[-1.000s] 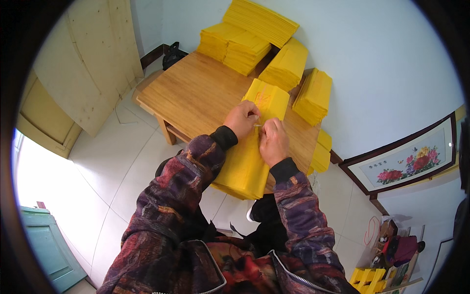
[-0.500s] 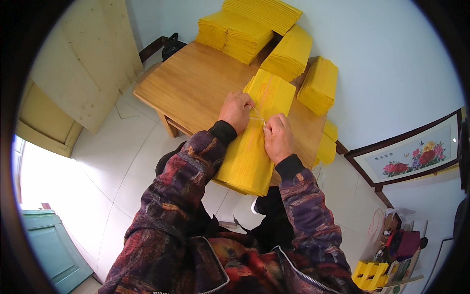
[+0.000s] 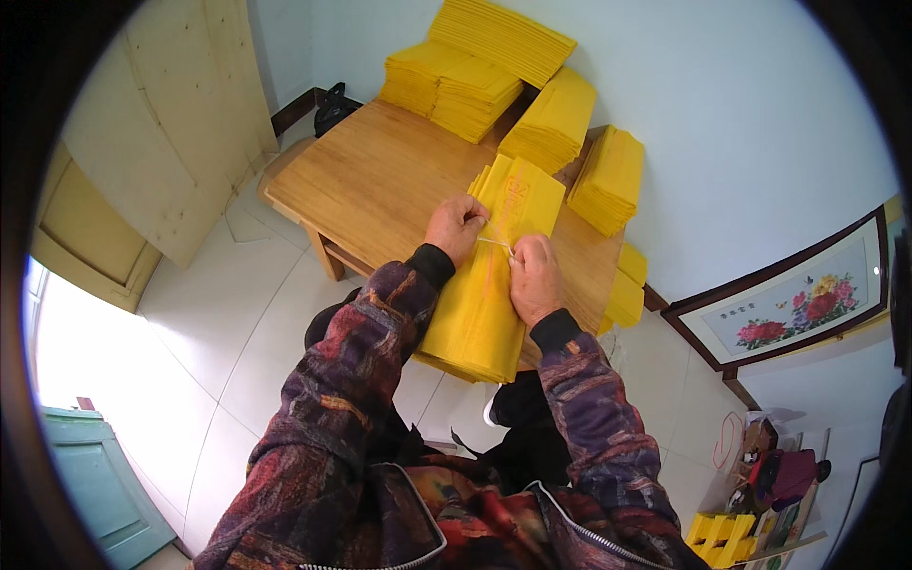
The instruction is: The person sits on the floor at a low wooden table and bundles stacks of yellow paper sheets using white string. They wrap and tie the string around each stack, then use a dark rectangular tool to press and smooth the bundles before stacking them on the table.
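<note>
A thick stack of folded yellow paper (image 3: 475,318) lies lengthwise over the near edge of the wooden table (image 3: 380,180), its near end jutting out toward me. Across its middle runs a thin pale string (image 3: 493,241), stretched between my two hands. My left hand (image 3: 458,228) pinches one end of the string at the stack's left side. On the right side, my right hand (image 3: 536,275) is closed on the other end, its knuckles resting against the paper. Faint red print shows on the stack's top face beyond the string.
Several yellow paper stacks (image 3: 454,90) stand along the table's back and right side by the wall. More yellow bundles (image 3: 624,294) sit lower, right of the table. A framed flower picture (image 3: 788,294) leans at right. A black bag (image 3: 332,109) lies behind the table's left corner.
The string between my hands now lies straighter and tighter across the stack. My left hand has shifted slightly down. The whole view has tilted a little.
</note>
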A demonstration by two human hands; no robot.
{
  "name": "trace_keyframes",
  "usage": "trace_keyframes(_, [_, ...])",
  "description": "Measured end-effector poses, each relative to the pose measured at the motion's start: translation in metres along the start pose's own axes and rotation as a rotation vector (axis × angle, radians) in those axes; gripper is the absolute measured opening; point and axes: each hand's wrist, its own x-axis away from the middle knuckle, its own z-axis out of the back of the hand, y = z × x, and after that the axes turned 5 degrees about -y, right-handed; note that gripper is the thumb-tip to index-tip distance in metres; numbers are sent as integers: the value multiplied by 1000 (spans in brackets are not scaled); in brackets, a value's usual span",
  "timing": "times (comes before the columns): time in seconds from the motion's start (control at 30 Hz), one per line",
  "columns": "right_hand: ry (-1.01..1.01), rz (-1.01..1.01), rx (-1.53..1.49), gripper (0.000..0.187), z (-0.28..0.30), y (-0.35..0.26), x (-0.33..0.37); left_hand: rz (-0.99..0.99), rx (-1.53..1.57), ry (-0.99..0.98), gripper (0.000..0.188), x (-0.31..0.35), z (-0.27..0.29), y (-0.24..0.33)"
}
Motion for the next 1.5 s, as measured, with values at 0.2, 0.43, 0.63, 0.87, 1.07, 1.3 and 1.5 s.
trace_keyframes(0.2, [-74, 52, -75, 13, 12, -7, 6, 65, 165, -55, 5, 0, 4, -9])
trace_keyframes(0.43, [-122, 55, -86, 15, 20, -9, 7, 102, 65, -187, 4, -6, 17, -7])
trace_keyframes(0.63, [-117, 53, -95, 15, 19, -9, 9, 106, -43, -221, 5, -7, 23, 1])
trace_keyframes(0.87, [-132, 56, -48, 15, 20, -11, 8, -223, -387, -101, 6, -6, 27, 24])
trace_keyframes(1.07, [-142, 91, -33, 15, 19, -11, 7, -414, -721, -157, 8, -6, 36, 42])
trace_keyframes(1.3, [-123, 126, -9, 15, 18, -11, 7, -362, -899, -256, 6, -7, 46, 59])
trace_keyframes(1.5, [-156, 71, 16, 17, 20, -15, 6, 139, -106, -563, 15, -24, 46, 63])
